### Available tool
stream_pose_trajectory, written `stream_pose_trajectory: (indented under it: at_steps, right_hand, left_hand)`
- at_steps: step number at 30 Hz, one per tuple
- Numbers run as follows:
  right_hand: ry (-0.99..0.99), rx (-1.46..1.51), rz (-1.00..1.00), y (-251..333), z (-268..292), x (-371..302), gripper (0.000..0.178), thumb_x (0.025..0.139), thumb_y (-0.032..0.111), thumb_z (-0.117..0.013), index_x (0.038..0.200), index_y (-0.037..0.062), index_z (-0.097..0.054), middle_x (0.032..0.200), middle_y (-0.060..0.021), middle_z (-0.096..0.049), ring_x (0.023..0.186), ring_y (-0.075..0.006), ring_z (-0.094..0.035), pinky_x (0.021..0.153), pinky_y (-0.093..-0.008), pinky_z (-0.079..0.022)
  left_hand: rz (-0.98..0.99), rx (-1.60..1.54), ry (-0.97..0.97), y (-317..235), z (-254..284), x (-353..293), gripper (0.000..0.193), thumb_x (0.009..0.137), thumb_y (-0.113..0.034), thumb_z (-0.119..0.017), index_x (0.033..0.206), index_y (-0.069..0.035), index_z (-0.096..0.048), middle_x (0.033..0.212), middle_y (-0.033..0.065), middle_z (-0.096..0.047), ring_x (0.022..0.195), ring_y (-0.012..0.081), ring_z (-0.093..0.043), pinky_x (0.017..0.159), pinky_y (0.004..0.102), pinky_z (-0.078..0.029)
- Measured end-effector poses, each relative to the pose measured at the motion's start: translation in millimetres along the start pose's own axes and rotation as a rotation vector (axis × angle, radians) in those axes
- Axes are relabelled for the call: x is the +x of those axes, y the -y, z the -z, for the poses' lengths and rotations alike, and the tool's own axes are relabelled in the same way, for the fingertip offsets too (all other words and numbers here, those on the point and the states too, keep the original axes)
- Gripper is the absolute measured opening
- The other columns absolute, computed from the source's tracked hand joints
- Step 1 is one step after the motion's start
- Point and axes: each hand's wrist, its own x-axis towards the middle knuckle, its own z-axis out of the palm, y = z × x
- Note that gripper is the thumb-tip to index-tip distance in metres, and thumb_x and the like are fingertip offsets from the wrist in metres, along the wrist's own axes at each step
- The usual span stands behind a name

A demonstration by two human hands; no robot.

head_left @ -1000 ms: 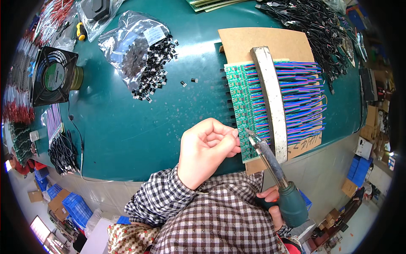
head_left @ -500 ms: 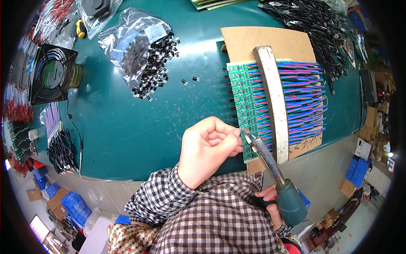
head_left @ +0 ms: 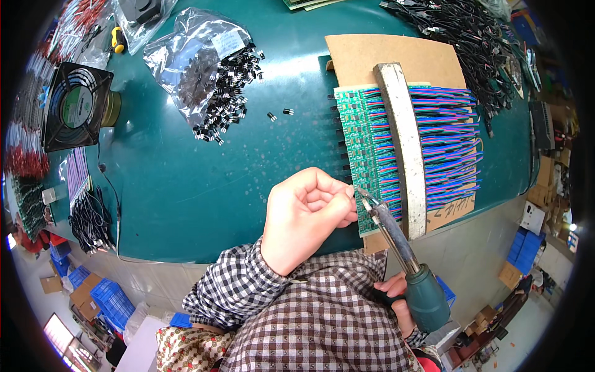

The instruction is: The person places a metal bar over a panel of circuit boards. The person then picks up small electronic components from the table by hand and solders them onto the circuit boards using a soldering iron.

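My right hand [head_left: 396,296] grips the dark green handle of a soldering iron [head_left: 399,247]. The iron's tip meets the left edge of a row of green circuit boards [head_left: 358,144], near its lower end. Right at that spot, my left hand [head_left: 308,217] is closed in a pinch between thumb and forefinger; whatever it holds is hidden by the fingers. Along the boards' left edge, above my fingertips, several small black parts stick out. Blue, red and black wires [head_left: 447,149] run rightward from the boards, and a worn metal bar [head_left: 403,149] lies across them.
Beneath the boards is a brown cardboard sheet [head_left: 396,59]. Small black pin connectors [head_left: 226,102] spill from a clear bag [head_left: 186,68], with two loose ones nearby. A fan [head_left: 77,108] stands at left; black cables [head_left: 458,46] pile up at the far right.
Boards, bar and cardboard appear shifted very slightly in the picture. Both hands and the iron hold almost the same position at the board edge.
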Motion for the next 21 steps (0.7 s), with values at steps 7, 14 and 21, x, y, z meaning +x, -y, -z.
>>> stream_pose_trajectory:
  at_steps: [7,14,21]
  right_hand:
    - [-0.007,0.02,-0.027,-0.7,-0.4,-1.3,0.02,0.067,0.009,-0.067,0.077,-0.0029,-0.055,0.075,-0.0161,-0.059,0.072,-0.0253,-0.062,0.07,-0.0351,-0.05]
    - [-0.039,0.095,0.013,-4.8,0.4,-5.8,0.02,0.068,0.007,-0.066,0.08,-0.0041,-0.055,0.073,-0.0147,-0.058,0.071,-0.0252,-0.061,0.07,-0.0372,-0.052]
    - [-0.019,0.112,0.035,-2.8,1.5,-4.6,0.022,0.071,0.009,-0.065,0.084,-0.0049,-0.053,0.075,-0.0116,-0.055,0.072,-0.0244,-0.06,0.07,-0.0397,-0.053]
  left_hand:
    - [0.008,-0.01,-0.003,0.1,0.8,0.0,0.009,0.082,-0.005,-0.056,0.08,0.004,-0.053,0.075,0.0133,-0.062,0.064,0.0168,-0.063,0.057,0.0255,-0.053]
    - [0.012,-0.01,-0.01,0.6,0.1,0.0,0.009,0.082,-0.005,-0.056,0.079,0.003,-0.053,0.074,0.0128,-0.062,0.065,0.0168,-0.063,0.057,0.0255,-0.053]
    - [0.044,-0.021,0.013,-1.0,0.9,0.3,0.009,0.081,-0.003,-0.056,0.084,0.004,-0.052,0.075,0.0101,-0.061,0.067,0.0124,-0.062,0.06,0.0222,-0.052]
